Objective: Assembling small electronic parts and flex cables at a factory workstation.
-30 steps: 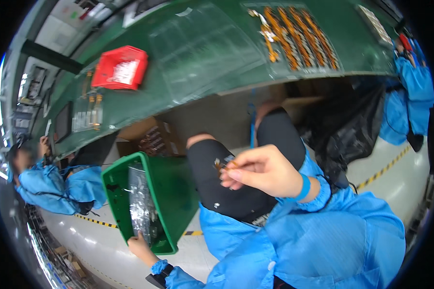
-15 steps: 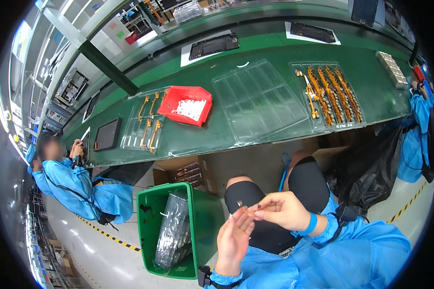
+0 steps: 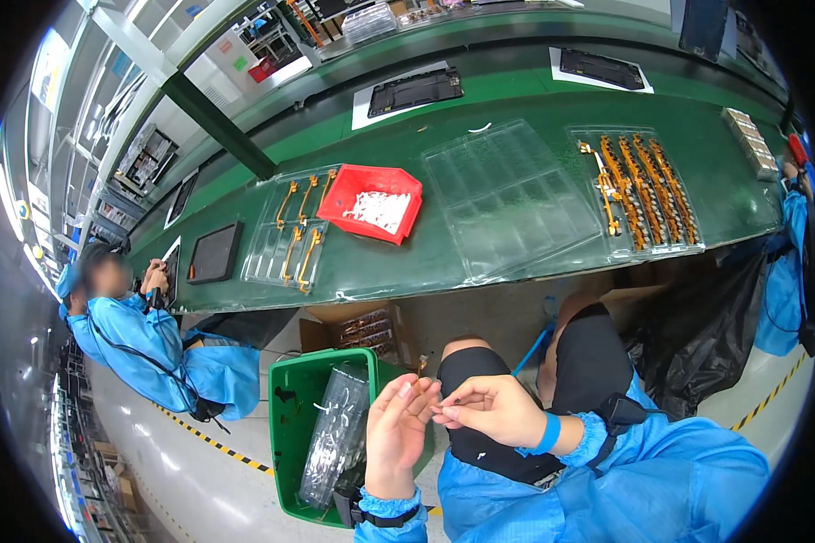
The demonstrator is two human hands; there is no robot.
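My left hand (image 3: 398,427) is raised over the green bin's edge, palm toward me, its fingers loosely bent around a small flex cable (image 3: 423,364). Only the cable's brownish end shows, sticking up past the fingertips. My right hand (image 3: 493,412) meets it from the right, thumb and forefinger pinched on the part between the hands; most of that part is hidden. On the green bench, a clear tray (image 3: 647,195) holds several rows of orange flex cables. Another clear tray (image 3: 272,231) at the left holds several more, beside a red bin (image 3: 410,217) of small white pieces.
An unfilled clear tray (image 3: 507,195) lies mid-bench (image 3: 353,290). Below stands a green bin (image 3: 283,434) with clear trays inside, near a cardboard box (image 3: 315,337). Dark panels (image 3: 417,90) lie at the back. A co-worker (image 3: 145,335) sits left; another's sleeve (image 3: 792,226) shows right.
Both hands have shifted left, toward the green bin. The cable's end now stands up beyond my left fingers; before, an orange strip showed between the hands. The view has swung slightly.
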